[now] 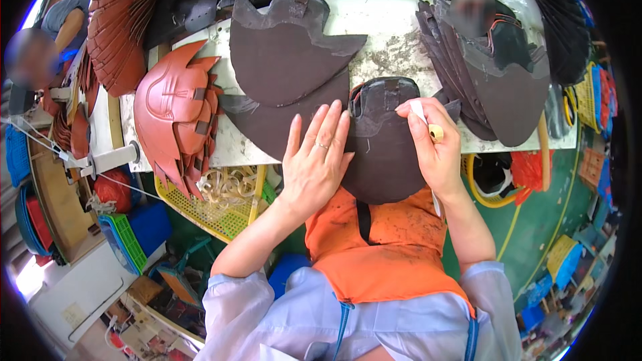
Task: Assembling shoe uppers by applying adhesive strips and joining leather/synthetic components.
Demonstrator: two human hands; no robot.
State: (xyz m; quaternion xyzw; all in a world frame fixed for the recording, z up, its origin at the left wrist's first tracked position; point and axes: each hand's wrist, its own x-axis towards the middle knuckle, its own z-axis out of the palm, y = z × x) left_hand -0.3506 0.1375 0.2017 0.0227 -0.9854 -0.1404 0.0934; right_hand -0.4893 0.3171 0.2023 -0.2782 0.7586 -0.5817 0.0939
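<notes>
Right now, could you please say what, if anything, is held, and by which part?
The right hand pinches a white strip near its top and cups a yellow piece; the left hand grips nothing.

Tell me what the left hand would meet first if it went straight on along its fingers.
The left hand would likely meet the lower dark brown piece, partly covered by the upper dark brown piece; depth leaves unclear whether it already touches.

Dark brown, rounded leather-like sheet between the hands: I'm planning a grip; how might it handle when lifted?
The dark brown, rounded leather-like sheet looks thin, so probably light. Its broad flat shape suggests it won't roll; its matte surface probably isn't slippery.
</notes>
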